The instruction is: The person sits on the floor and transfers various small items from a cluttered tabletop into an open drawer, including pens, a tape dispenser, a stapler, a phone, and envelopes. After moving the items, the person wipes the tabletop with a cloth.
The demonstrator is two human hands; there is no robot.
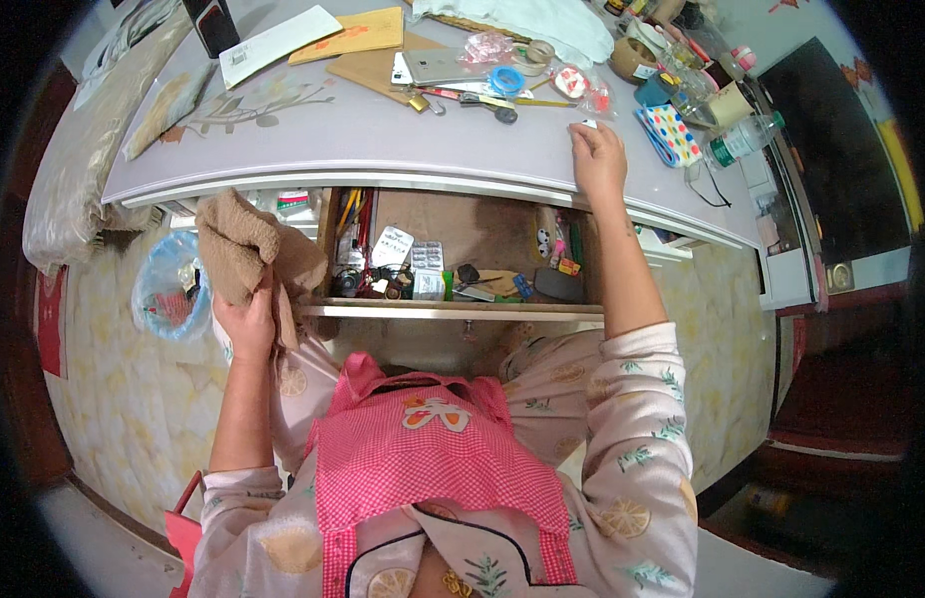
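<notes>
Brown cloth (245, 234) in the left hand (247, 327), above a pulled-out drawer (453, 211)

The one brown cloth hangs bunched at the drawer's left end, just below the table edge, with the left hand closed around its lower part. The right hand (600, 164) is over the tabletop (403, 151) near its front edge, fingers drawn together on one small white piece (589, 124).

The single open drawer holds, on its left, several pens (357, 214), too crowded to count, then one white packet (392, 246) and one silver blister pack (427, 255). On its right lie one dark grey pouch (559, 284) and one small black-and-white figure (543, 239). Left of the cloth, on the floor, stands one bin (144, 289) lined with a blue bag; what is inside is partly unclear.

Farther back on the tabletop are three flat envelopes, one white (279, 47), one yellow (348, 36) and one brown (368, 75), beside one grey phone (448, 66) and one blue ring (506, 80). Toward the right are one dotted pouch (672, 136) and one clear bottle (747, 139), tipped over.
</notes>
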